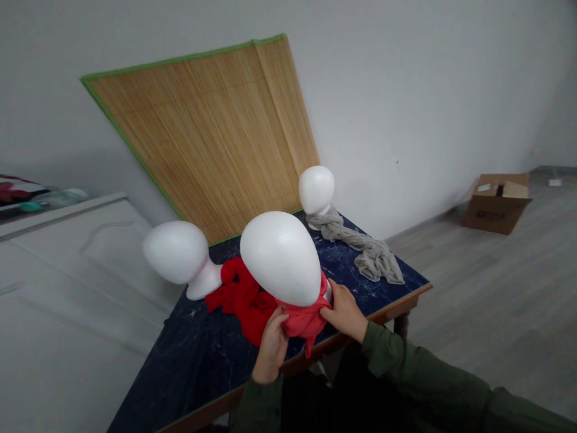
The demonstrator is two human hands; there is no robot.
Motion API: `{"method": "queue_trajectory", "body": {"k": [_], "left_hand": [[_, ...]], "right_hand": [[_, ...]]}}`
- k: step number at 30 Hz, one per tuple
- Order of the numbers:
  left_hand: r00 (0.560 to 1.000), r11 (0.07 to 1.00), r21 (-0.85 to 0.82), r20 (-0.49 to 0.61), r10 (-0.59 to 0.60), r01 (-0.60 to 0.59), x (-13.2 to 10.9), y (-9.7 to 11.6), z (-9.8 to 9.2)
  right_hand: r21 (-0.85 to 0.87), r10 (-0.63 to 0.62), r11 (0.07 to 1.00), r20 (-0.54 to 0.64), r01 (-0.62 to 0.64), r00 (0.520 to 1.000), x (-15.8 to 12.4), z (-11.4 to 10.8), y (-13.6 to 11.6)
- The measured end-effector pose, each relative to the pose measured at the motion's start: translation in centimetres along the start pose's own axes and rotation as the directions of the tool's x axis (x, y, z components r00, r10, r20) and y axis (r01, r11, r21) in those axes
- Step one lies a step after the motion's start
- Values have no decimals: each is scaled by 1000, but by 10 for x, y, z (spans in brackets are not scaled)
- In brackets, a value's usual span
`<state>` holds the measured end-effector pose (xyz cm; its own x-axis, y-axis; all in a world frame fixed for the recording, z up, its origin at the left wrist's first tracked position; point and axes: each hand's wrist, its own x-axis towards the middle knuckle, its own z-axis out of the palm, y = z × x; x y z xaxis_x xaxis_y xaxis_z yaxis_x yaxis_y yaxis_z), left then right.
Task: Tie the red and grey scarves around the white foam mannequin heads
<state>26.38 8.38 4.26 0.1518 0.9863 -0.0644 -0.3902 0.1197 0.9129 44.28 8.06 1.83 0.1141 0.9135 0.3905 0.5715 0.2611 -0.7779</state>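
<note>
Two hands pinch the red scarf (252,300) under the big white foam head (282,257) in the lower middle of the frame: the left hand (271,346) is closed on a fold, and the right hand (345,311) grips the cloth at the neck. That head stands near the table (198,361) edge, so a hard tug could tip it off. The red scarf also reaches toward the tilted foam head (178,252) at the left and might drag it.

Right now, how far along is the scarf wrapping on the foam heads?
Looks done: the far foam head has a grey scarf around its neck, the tail trailing on the table. In hand: the left hand and right hand both grip the red scarf at the base of the near foam head. Left: the left foam head is bare.
</note>
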Motion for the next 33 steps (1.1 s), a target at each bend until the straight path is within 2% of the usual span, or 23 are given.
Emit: {"method": "queue_trajectory", "body": {"k": [3, 6, 8, 11, 14, 16, 19, 22, 25, 27, 28, 31, 33], "left_hand": [[997, 999, 16, 66, 37, -38, 0, 3, 2], [979, 991, 77, 182, 91, -106, 11, 9, 15], [949, 969, 161, 285, 138, -190, 28, 14, 29], [906, 868, 360, 373, 202, -341, 67, 15, 54], [892, 783, 460, 371, 259, -418, 104, 9, 73], [884, 750, 486, 364, 294, -449, 120, 2, 76], [879, 683, 552, 317, 357, -477, 131, -1, 59], [867, 600, 639, 243, 436, -481, 136, 10, 23], [810, 378, 803, 207, 548, -461, 137, 31, -17], [785, 204, 904, 194, 589, -376, 135, 45, -41], [786, 134, 938, 183, 590, -319, 134, 51, -51], [820, -44, 995, 102, 563, -94, 132, 60, -77], [849, -95, 990, -41, 526, 107, 130, 61, -89]], "right_hand": [[93, -54, 995, 58, 48, 997, 2, 4, 3], [258, -48, 964, -73, 65, 996, 10, 7, 12], [325, -37, 940, -196, 101, 980, 24, 7, 21], [304, -50, 939, -338, 159, 940, 57, 2, 38], [208, 0, 974, -388, 87, 922, 94, -9, 59], [160, 44, 987, -410, 24, 911, 115, -16, 74], [121, 74, 992, -456, -21, 887, 140, -21, 95], [94, 94, 994, -484, -55, 870, 155, -18, 108], [77, 112, 993, -489, -85, 865, 162, -13, 114], [65, 116, 993, -476, -97, 872, 162, -13, 115], [60, 114, 993, -467, -97, 877, 161, -15, 115], [21, 72, 997, -448, -71, 891, 157, -22, 112], [-15, 53, 998, -454, -67, 890, 152, -27, 106]]}}
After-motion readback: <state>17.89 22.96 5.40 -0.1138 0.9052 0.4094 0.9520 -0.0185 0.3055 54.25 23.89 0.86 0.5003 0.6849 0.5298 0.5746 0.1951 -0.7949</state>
